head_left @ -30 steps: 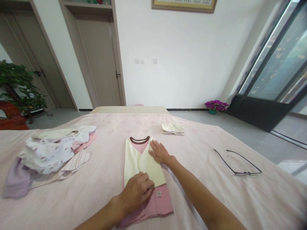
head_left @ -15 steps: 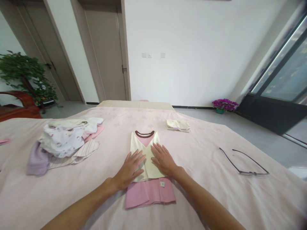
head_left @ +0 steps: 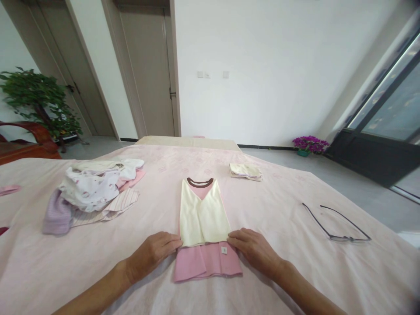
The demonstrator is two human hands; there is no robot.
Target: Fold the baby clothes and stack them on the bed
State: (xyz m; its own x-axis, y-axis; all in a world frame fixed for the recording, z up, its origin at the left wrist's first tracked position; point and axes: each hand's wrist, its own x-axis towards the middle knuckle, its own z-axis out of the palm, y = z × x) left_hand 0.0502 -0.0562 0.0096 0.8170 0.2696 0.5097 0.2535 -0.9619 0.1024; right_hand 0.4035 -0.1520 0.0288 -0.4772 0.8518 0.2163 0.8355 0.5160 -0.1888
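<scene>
The pale pink surface point(head_left: 278, 205) runs out of view at the left and bottom, cutting off both forearms. On its left side lies a heap of clothes point(head_left: 92, 188), overlapping so much that separate garments are hard to count. The folded cream-and-pink garment point(head_left: 205, 218) lies flat at the centre, between the 2 hands: the left hand point(head_left: 154, 253) is at its left edge, the right hand point(head_left: 256, 251) at its right edge, both near the cream hem. Fingers are nearly straight and close together, fingertips touching the cloth; the thumbs are hard to make out, so I cannot tell whether either hand pinches it. Eyeglasses point(head_left: 341, 239) lie well to the right, a small folded cloth point(head_left: 245, 170) beyond the garment. At the left border, a dark red scrap point(head_left: 3, 230) is cut off.
</scene>
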